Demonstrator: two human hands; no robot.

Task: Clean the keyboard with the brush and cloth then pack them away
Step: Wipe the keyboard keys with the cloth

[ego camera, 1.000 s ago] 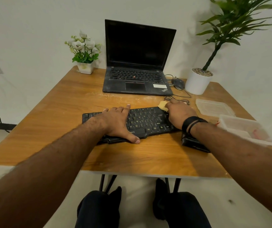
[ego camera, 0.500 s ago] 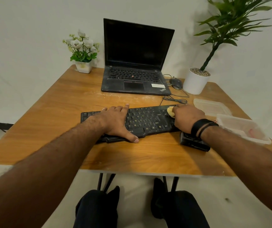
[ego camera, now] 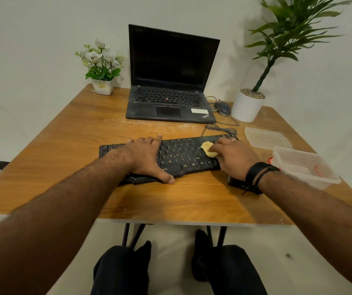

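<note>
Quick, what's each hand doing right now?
Left hand: open, flat on the keyboard.
Right hand: holding the yellow cloth against the keys.

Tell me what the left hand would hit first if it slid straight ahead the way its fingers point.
The left hand lies flat on the keyboard, fingers pointing away and slightly right. Past the keyboard's far edge comes bare table, then probably the laptop; depth is uncertain.

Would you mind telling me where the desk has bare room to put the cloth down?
Bare wood lies left of the keyboard and along the desk's near edge. The right side is crowded: lid, plastic container, mouse cable.
</note>
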